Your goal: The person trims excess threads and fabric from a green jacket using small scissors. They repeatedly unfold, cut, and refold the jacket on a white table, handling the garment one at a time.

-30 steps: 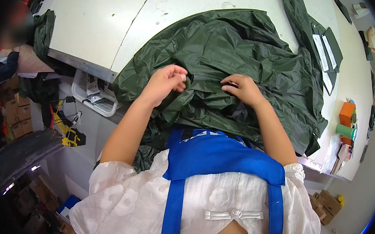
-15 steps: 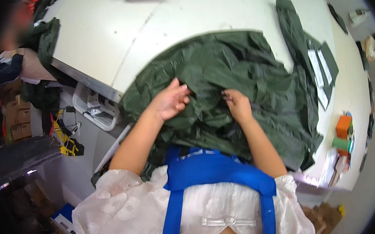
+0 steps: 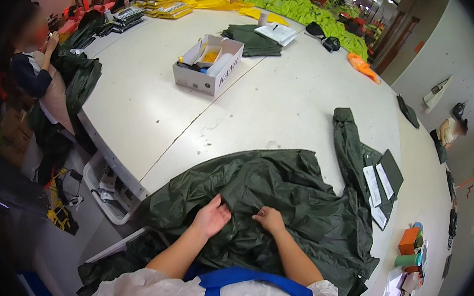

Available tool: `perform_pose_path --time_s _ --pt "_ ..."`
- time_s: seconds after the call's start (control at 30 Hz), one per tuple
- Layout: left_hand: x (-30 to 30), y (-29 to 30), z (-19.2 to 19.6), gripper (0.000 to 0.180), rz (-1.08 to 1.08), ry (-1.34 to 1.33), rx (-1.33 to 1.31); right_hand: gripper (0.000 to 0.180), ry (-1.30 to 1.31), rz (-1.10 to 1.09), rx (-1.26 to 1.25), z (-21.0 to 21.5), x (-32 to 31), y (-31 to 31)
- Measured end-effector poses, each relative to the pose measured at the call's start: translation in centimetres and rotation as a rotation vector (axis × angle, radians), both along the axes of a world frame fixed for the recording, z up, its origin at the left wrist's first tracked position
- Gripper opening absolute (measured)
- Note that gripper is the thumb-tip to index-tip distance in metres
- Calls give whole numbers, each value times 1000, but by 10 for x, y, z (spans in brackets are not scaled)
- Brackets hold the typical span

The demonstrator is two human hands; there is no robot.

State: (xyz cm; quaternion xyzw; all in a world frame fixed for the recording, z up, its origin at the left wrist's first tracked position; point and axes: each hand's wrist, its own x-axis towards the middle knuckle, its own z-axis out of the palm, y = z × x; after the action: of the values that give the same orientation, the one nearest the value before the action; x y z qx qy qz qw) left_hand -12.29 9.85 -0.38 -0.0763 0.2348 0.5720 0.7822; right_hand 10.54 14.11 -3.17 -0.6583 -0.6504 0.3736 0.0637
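Note:
A crumpled dark green garment of thin, slightly shiny fabric is spread over the near edge of the white table, one sleeve stretching away at its right. My left hand rests over its middle, palm turned up and fingers extended, with nothing visible in it. Just to the right, my right hand is closed, thumb and fingers together against the cloth. What it pinches, if anything, is too small to make out. Beside the sleeve are dark green pieces with white paper strips.
Ahead on the table stands a white open box of small items. Behind it lie folded green cloth and papers. A white bin sits below the left edge. A green thread spool stands right. A person works at far left.
The view has tilted up, bringing the far table, box and bright green fabric into sight. Both hands stay over the garment; the right hand now lies closer to the left.

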Motion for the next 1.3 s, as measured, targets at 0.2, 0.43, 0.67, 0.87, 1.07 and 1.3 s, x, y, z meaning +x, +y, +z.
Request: perform_pose_path --time_s 0.2,0.43,0.67,0.87,1.07,1.3 --pt "3 2 -23 25 -57 64 -55 34 -21 -20 -108 10 -3 7" --pt "15 -7 56 27 128 371 326 21 517 -142 183 -9 51 -30" --pt "-23 -9 79 9 21 1208 511 16 187 117 825 96 2 -55" --pt "-21 1 101 14 114 1557 893 47 23 680 842 104 -69 -87" --pt "-33 17 86 21 -90 1139 616 41 82 518 1060 105 -80 -63" --pt "-40 30 62 30 -291 564 378 16 61 895 895 107 -92 -44"
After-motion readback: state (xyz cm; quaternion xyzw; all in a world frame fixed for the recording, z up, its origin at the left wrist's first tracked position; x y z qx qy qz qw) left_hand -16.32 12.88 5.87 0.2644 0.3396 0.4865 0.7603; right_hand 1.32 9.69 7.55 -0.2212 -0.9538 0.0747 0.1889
